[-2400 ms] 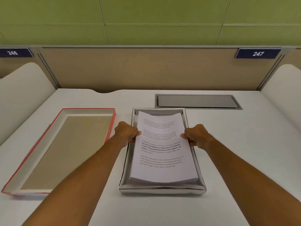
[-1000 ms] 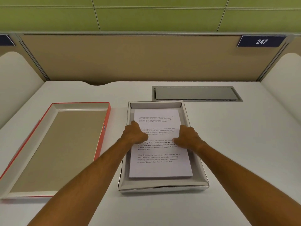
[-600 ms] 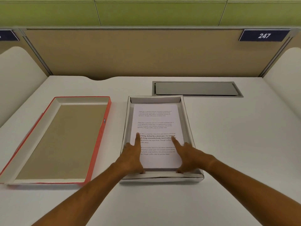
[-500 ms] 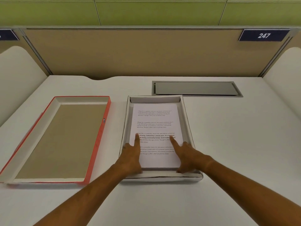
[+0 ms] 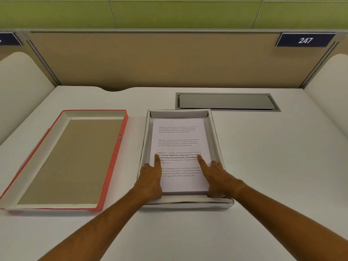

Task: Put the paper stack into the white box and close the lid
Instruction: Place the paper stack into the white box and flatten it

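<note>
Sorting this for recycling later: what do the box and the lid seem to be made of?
Box: looks like thin white cardboard, matte; its walls bow and fold at the corners.
Lid: apparently cardboard too, red matte outside, white rim, raw brown board inside.
Both are guesses from looks alone.

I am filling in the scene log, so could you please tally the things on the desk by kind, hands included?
Paper stack: 1, lying in the box
White box: 1, open
Red-edged lid: 1, lying inside-up left of the box
Grey desk hatch: 1
Hands: 2, left hand and right hand, forefingers on the paper
Total: 6
</note>
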The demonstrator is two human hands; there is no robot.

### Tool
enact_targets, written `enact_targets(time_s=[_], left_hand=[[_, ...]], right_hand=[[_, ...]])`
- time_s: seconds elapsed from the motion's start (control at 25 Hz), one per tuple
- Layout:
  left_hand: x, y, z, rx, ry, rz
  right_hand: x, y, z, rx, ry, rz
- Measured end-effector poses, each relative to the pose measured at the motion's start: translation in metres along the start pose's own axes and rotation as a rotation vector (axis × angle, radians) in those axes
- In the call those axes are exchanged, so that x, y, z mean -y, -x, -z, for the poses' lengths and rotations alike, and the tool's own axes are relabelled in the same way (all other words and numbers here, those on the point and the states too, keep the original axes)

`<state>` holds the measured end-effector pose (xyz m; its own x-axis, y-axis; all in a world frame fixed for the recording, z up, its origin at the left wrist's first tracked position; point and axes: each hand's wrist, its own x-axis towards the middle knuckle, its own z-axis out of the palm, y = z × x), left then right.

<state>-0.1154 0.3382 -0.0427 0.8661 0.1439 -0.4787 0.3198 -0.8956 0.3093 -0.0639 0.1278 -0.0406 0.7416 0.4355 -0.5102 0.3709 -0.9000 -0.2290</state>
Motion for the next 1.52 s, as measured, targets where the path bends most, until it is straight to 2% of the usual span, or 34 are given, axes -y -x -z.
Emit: enact_targets(time_s=[0.12, 0.2, 0.32, 0.44, 0.6, 0.76, 0.88, 1.04, 1.2, 1.28, 1.44, 1.52], left_hand=[[0.002, -0.001, 0.015, 0.017, 0.188, -0.04], [0.002, -0.001, 0.033, 0.027, 0.389, -0.059], [0.006, -0.006, 0.06, 0.109, 0.765, 0.014], [0.007, -0.01, 0.076, 0.183, 0.998, 0.09], [-0.003, -0.014, 0.084, 0.159, 1.095, 0.124], [-0.007, -0.024, 0.092, 0.15, 1.166, 0.201], [-0.007, -0.033, 0.094, 0.19, 1.151, 0.247], [-0.002, -0.042, 0.097, 0.193, 1.194, 0.298], [0.003, -0.049, 0.101, 0.229, 1.253, 0.301], [0.003, -0.056, 0.102, 0.226, 1.255, 0.279], [0.004, -0.073, 0.1, 0.232, 1.285, 0.254], [0.007, -0.082, 0.098, 0.245, 1.295, 0.256]], right_hand=[[0.001, -0.002, 0.011, 0.063, -0.135, -0.039], [0.001, -0.004, 0.025, 0.072, -0.346, -0.036], [0.001, -0.006, 0.047, -0.026, -0.733, -0.04], [0.0, -0.007, 0.067, -0.08, -0.988, -0.062], [0.004, -0.013, 0.078, -0.092, -1.179, -0.171], [0.01, -0.03, 0.075, -0.042, -1.236, -0.18], [0.008, -0.037, 0.072, -0.08, -1.308, -0.229], [0.001, -0.043, 0.071, -0.12, -1.314, -0.275], [-0.003, -0.047, 0.082, -0.033, -1.243, -0.252], [0.0, -0.058, 0.095, -0.056, -1.114, -0.219], [-0.005, -0.1, 0.126, -0.225, -0.784, -0.145], [-0.009, -0.123, 0.139, -0.208, -0.634, -0.143]])
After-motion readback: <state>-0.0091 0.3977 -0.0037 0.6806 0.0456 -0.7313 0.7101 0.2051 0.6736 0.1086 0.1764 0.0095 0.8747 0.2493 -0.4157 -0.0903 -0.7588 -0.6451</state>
